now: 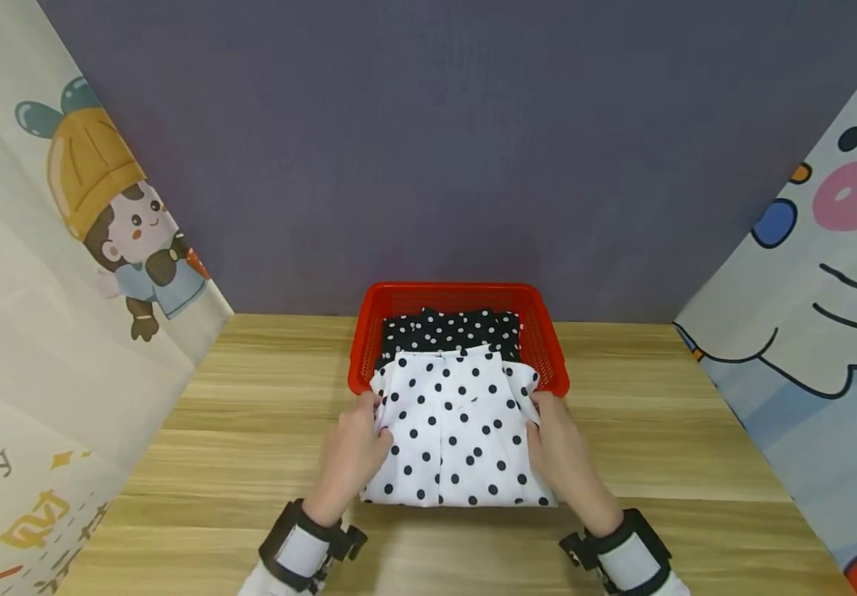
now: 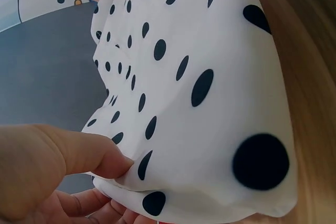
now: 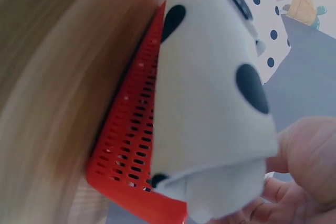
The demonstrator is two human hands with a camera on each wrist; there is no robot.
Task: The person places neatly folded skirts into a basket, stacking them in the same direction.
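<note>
Fingers [image 2: 100, 156] of both hands grip white dotted cloth [image 1: 458, 430] | red basket [image 1: 547, 348]: black dotted cloth [image 1: 450, 329]

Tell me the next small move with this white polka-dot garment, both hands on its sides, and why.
Probably carry it forward over the red basket and lower it. The left hand and right hand each pinch a side of the folded white polka-dot garment, whose far edge already overlaps the basket's near rim; a folded black polka-dot garment lies inside, leaving room on top.
</note>
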